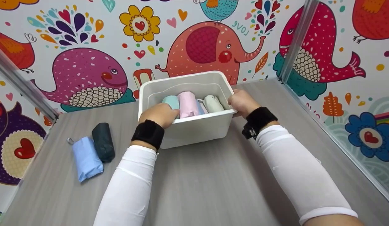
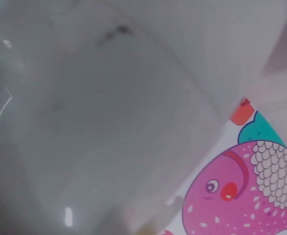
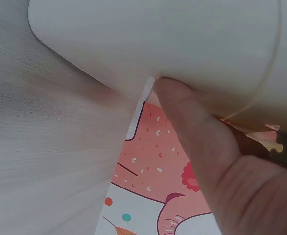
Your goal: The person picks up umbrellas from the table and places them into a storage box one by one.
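A white plastic bin (image 1: pixel 197 131) stands on the table, held on both sides. My left hand (image 1: pixel 159 114) grips its front-left rim. At the right side, my right hand (image 1: pixel 243 102) holds the rim; in the right wrist view its thumb (image 3: pixel 197 127) lies along the bin's outer wall (image 3: pixel 153 39). Inside the bin sit several rolled fabric bundles: teal (image 1: pixel 171 101), pink (image 1: pixel 188 103), cream (image 1: pixel 213 103), and a blue one partly hidden. The left wrist view is mostly filled by a blurred pale surface, so the left fingers are hidden there.
On the grey table (image 1: pixel 194 188), left of the bin, lie a light blue fabric bundle (image 1: pixel 86 158) with a small loop and a dark green one (image 1: pixel 103 142) touching it. Cartoon-printed walls (image 1: pixel 100 18) close off the back and sides, with metal strips at the corners.
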Tool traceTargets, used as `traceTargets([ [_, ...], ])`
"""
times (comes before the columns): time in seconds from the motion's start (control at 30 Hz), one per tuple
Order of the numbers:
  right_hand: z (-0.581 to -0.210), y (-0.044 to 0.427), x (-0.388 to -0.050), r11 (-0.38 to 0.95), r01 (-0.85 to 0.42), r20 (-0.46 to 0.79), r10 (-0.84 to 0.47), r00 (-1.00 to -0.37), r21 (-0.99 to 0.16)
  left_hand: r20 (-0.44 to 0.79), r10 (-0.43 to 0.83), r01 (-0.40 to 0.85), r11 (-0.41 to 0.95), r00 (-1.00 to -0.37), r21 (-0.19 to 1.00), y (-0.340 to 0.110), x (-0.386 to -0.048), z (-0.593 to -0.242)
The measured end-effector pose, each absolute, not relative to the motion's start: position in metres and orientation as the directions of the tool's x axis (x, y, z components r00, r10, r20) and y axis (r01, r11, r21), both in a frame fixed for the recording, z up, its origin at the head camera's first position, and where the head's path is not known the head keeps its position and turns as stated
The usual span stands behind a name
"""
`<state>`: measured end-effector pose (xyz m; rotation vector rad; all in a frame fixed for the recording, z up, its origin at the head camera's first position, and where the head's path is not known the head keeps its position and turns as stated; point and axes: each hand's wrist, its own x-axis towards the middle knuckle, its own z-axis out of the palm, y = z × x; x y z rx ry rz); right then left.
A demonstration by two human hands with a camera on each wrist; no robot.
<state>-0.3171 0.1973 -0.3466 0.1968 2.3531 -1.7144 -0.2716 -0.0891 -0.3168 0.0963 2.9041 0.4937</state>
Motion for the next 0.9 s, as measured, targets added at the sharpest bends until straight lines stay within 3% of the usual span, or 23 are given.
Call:
traceTargets([
  [0.53, -0.347, 0.197, -0.317, 0.304, 0.232, -0.25, -0.02, -0.968, -0.924, -0.049, 0.019, -0.001, 0.925, -0.999, 0.379, -0.088, -0.269, -0.325],
  [0.9, -0.346, 0.197, -0.316, 0.322, 0.239, -0.258, -0.015, -0.966, -0.916, 0.286, -0.026, 0.112, 0.882, -0.958, 0.457, -0.093, -0.257, -0.339],
])
